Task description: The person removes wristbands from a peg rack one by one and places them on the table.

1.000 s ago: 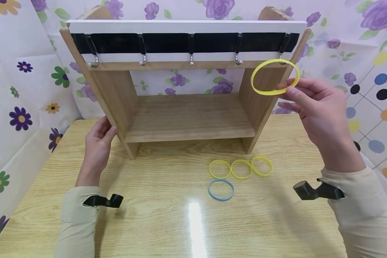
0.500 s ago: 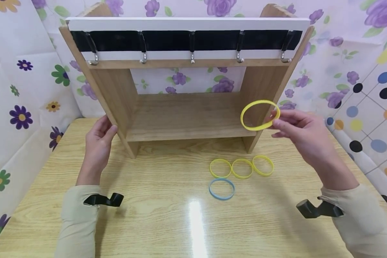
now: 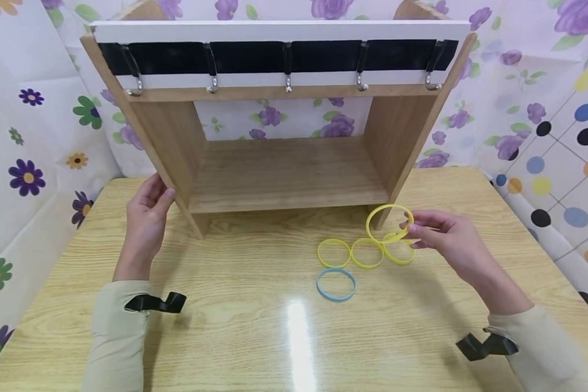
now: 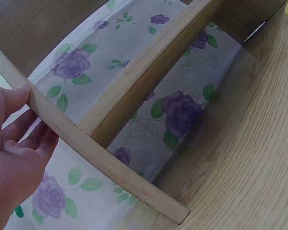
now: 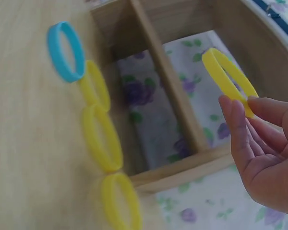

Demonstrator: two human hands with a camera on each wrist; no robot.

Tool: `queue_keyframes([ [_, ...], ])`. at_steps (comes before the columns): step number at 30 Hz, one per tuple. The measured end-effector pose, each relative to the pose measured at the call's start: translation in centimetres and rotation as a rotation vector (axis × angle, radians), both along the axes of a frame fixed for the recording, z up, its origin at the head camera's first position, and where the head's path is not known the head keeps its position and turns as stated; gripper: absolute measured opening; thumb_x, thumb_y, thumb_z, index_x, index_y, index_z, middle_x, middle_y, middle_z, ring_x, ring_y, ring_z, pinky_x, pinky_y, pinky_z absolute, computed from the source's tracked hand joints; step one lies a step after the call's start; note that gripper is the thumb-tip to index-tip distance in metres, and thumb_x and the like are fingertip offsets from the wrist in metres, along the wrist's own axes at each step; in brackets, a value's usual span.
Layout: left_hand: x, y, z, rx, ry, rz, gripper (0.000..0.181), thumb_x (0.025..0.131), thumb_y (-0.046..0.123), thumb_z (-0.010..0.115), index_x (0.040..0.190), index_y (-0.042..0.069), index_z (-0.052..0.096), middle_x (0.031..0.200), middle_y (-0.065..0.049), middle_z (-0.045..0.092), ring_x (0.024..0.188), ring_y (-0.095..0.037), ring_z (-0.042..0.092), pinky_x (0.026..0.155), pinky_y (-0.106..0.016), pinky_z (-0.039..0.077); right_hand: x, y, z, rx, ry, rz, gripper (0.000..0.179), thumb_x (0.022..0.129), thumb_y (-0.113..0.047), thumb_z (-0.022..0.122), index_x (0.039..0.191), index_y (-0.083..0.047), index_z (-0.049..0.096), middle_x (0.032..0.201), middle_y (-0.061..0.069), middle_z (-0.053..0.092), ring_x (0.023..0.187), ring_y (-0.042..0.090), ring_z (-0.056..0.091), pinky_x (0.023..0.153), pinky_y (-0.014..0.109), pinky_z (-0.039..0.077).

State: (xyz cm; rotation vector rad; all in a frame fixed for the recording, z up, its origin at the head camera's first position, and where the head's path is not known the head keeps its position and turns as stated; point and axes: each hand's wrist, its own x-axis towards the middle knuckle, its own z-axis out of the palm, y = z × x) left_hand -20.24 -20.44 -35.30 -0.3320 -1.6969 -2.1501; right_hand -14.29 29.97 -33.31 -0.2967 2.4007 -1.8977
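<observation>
I find no legible text, label, brand, number or sign in any view. The wooden rack (image 3: 284,174) in front of me carries a white board with a black strip (image 3: 274,54) and metal hooks along its top; both surfaces are unmarked. The yellow ring (image 3: 389,223) that I pinch in my right hand (image 3: 446,239) has no lettering, and the rings lying on the table (image 3: 225,326) below the rack have none either. The wall covering (image 3: 544,109) behind the rack shows only printed flowers and coloured dots, no characters.
</observation>
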Motion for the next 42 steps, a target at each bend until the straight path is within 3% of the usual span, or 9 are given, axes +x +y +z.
queue_keyframes([
  [6, 0.1, 0.1, 0.1, -0.002, -0.014, 0.004, 0.04, 0.097, -0.006, 0.049, 0.137, -0.004, 0.049, 0.126, -0.008, 0.056, 0.117, -0.021, 0.049, 0.097, -0.024, 0.04, 0.4, 0.8, -2.3, 0.107, -0.058, 0.04, 0.035, 0.093, -0.012, 0.066, 0.122, 0.006, 0.058, 0.104, 0.008, 0.07, 0.091, 0.021, 0.068, 0.075, 0.033, 0.056],
  [10, 0.1, 0.1, 0.2, 0.003, -0.011, -0.003, 0.041, 0.097, -0.006, 0.049, 0.137, -0.004, 0.049, 0.127, -0.009, 0.055, 0.118, -0.021, 0.048, 0.097, -0.024, 0.04, 0.8, 1.0, -3.7, 0.119, -0.124, 0.064, 0.044, 0.093, -0.012, 0.066, 0.125, 0.015, 0.052, 0.105, 0.014, 0.07, 0.09, 0.02, 0.068, 0.076, 0.036, 0.056],
  [21, 0.0, 0.0, -0.1, -0.008, -0.002, -0.009, 0.039, 0.097, -0.004, 0.05, 0.136, -0.002, 0.051, 0.122, -0.011, 0.055, 0.113, -0.02, 0.049, 0.094, -0.023, 0.041, 1.7, 1.4, -6.6, 0.091, -0.289, 0.147, 0.049, 0.091, -0.01, 0.067, 0.128, 0.017, 0.049, 0.107, 0.022, 0.066, 0.089, 0.019, 0.067, 0.076, 0.035, 0.056],
  [31, 0.0, 0.0, -0.1, 0.002, 0.003, -0.001, 0.039, 0.097, -0.004, 0.05, 0.136, -0.003, 0.051, 0.121, -0.009, 0.057, 0.113, -0.02, 0.049, 0.094, -0.024, 0.041, 1.6, 1.0, -8.2, 0.071, -0.349, 0.214, 0.046, 0.094, -0.005, 0.062, 0.128, 0.021, 0.045, 0.105, 0.024, 0.066, 0.089, 0.026, 0.068, 0.074, 0.038, 0.057],
  [42, 0.0, 0.1, 0.0, 0.003, -0.007, 0.015, 0.039, 0.097, -0.005, 0.05, 0.136, -0.003, 0.051, 0.121, -0.009, 0.057, 0.113, -0.021, 0.049, 0.095, -0.024, 0.041, 1.5, 1.0, -8.0, 0.132, -0.362, 0.195, 0.044, 0.094, -0.007, 0.062, 0.128, 0.018, 0.048, 0.103, 0.02, 0.067, 0.087, 0.024, 0.067, 0.073, 0.038, 0.057],
])
